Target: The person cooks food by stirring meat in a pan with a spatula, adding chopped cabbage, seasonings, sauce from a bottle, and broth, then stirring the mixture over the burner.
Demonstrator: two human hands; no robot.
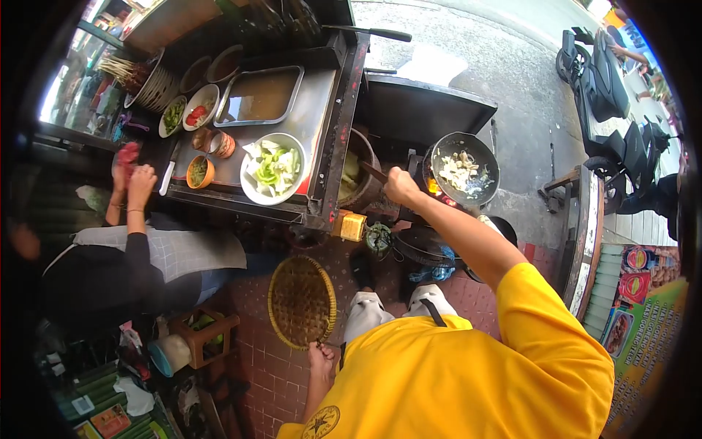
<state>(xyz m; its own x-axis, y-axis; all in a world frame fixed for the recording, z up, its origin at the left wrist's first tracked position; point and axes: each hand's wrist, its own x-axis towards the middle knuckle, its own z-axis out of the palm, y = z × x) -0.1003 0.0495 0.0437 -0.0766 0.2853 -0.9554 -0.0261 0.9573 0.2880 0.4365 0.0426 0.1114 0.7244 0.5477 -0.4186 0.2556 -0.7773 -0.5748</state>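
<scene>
My right hand (401, 186) is closed round the dark handle (374, 173) of a wok (483, 151), which sits tilted over orange flames (433, 187). Pale chopped food (458, 171) lies in the wok, beside bubbling liquid. Low on the left, my left hand (322, 360) grips the edge of a round woven bamboo tray (301, 302) with a yellowish rim. The tray hangs above the red tiled floor. Between the cart and the wok stands a deep pot (363, 192), its contents partly hidden.
On the cart are a bowl of cut cabbage (274, 168), a metal tray of liquid (260, 96), an orange bowl (199, 173) and a knife (170, 168). At left, a co-worker's hands (139, 183) hold something red. Motorbikes (607, 77) stand at right.
</scene>
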